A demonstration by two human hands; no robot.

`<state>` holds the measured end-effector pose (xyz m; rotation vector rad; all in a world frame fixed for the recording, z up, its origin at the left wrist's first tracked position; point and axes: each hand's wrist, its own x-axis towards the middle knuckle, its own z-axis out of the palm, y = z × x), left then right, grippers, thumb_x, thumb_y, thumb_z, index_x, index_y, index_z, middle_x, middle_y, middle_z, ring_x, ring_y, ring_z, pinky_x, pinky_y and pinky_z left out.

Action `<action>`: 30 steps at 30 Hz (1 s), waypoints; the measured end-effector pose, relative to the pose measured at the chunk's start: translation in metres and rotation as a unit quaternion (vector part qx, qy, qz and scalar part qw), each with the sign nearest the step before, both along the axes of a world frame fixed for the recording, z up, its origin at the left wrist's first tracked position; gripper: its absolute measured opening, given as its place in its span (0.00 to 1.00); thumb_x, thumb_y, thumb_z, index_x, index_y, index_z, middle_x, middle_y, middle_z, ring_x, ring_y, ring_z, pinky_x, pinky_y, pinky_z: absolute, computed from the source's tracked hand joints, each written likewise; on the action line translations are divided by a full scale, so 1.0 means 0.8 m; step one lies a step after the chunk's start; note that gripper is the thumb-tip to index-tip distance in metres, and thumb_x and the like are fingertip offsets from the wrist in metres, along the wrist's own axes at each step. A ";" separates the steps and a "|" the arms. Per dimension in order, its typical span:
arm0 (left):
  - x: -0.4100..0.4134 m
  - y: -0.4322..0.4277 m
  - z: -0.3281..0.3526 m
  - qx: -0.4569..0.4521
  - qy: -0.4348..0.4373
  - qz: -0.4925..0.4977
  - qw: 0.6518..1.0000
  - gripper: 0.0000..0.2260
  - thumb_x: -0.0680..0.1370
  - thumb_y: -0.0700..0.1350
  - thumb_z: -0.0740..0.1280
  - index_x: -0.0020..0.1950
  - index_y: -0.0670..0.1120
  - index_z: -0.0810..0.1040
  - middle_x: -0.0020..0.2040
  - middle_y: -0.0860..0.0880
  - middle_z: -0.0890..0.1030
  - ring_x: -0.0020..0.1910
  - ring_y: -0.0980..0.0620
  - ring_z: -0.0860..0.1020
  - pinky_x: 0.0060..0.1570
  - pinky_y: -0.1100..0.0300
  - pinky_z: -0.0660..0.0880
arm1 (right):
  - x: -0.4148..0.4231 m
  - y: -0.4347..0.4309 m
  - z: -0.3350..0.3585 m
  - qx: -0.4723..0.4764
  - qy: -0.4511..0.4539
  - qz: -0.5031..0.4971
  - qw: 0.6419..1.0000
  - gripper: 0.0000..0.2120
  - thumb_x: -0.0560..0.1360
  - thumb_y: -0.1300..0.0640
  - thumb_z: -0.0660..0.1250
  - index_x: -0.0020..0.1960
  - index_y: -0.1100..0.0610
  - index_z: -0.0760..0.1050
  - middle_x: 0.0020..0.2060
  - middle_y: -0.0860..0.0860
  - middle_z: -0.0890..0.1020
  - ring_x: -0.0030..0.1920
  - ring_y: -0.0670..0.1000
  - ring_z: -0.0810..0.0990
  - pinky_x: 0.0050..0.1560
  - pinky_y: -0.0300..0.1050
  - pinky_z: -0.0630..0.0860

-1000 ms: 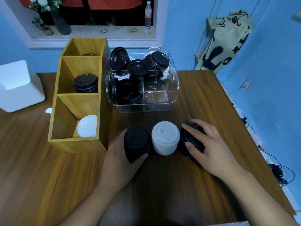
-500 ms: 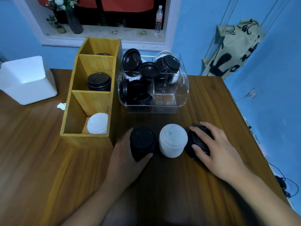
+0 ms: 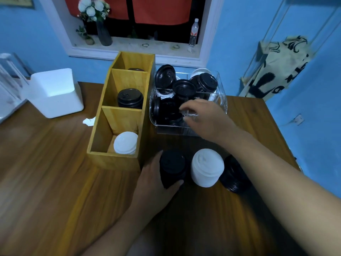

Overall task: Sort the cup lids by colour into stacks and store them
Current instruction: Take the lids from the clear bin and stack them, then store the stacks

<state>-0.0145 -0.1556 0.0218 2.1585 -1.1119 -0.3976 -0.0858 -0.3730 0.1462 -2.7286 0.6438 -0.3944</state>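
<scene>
Three lid stacks stand in a row on the wooden table (image 3: 46, 182): a black stack (image 3: 172, 168), a white stack (image 3: 207, 168) and a tilted black stack (image 3: 233, 177). My left hand (image 3: 155, 183) grips the left black stack, thumb and fingers curled round its sides. My right hand (image 3: 204, 119) reaches over the front wall of the clear bin (image 3: 222, 97), which holds several loose black lids (image 3: 184, 89) and some white ones; its fingers are loosely spread and hold nothing. The wooden organizer (image 3: 103, 137) holds white lids (image 3: 125, 143) in its near compartment and black lids (image 3: 130, 98) in the middle one.
A white box (image 3: 55, 93) stands at the table's left rear, with a crumpled paper scrap (image 3: 89, 121) beside the organizer. A window sill with a vase (image 3: 103, 32) and bottle (image 3: 193, 33) lies behind. The table's right edge is close to the tilted stack.
My right hand has left the tilted black stack and moved forward over the clear bin. The left hand keeps its hold on the left black stack. The view has shifted.
</scene>
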 end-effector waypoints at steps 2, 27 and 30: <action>0.001 -0.001 0.000 0.002 0.004 -0.002 1.000 0.48 0.70 0.63 0.76 0.81 0.59 0.50 0.78 0.59 0.62 0.68 0.69 0.55 0.68 0.68 0.56 | 0.042 -0.009 0.002 -0.034 0.067 0.034 0.997 0.16 0.80 0.54 0.66 0.67 0.50 0.76 0.58 0.48 0.80 0.59 0.51 0.77 0.60 0.49 0.75; 0.004 0.002 -0.003 -0.008 -0.001 -0.012 1.000 0.46 0.71 0.62 0.75 0.81 0.57 0.52 0.77 0.59 0.63 0.70 0.68 0.57 0.60 0.84 0.47 | 0.092 -0.032 0.029 -0.242 0.237 0.135 0.931 0.09 0.81 0.53 0.64 0.60 0.53 0.77 0.44 0.51 0.78 0.45 0.56 0.78 0.42 0.51 0.76; 0.003 0.002 -0.005 -0.010 -0.006 -0.008 1.000 0.46 0.71 0.63 0.75 0.81 0.57 0.52 0.77 0.58 0.63 0.71 0.65 0.58 0.60 0.83 0.47 | 0.061 -0.024 0.038 -0.235 0.170 0.124 0.949 0.10 0.82 0.52 0.62 0.61 0.52 0.76 0.50 0.52 0.82 0.48 0.58 0.80 0.46 0.55 0.79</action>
